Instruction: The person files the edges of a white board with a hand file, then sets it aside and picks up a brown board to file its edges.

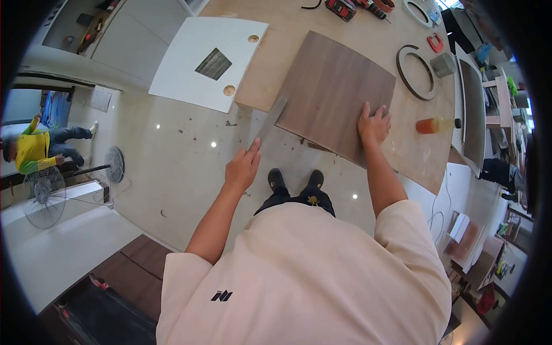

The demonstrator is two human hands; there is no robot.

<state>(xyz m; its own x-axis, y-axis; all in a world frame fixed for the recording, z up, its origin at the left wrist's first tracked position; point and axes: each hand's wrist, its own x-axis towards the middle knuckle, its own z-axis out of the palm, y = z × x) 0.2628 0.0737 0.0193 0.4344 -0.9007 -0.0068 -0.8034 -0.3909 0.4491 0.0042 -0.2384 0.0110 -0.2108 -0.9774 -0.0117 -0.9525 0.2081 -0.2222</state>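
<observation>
My left hand (242, 167) is closed around the handle end of a long flat metal file (271, 119), index finger stretched along it. The file's far end meets the left corner of a brown wood-grain panel (336, 86), which lies on the workbench and juts past its near edge. On the panel's right part my right hand (374, 123) lies flat with fingers spread. Left of the file, a white panel (181, 63) with two round holes bears a grey wood-grain square (213, 64).
Red power tools (342, 8), a coil of edge banding (401, 66), a red clamp (435, 42), a tin (442, 65) and a bottle of orange liquid (435, 126) sit on the workbench (282, 52). Floor fans (44, 195) and a person in yellow (35, 146) are at left.
</observation>
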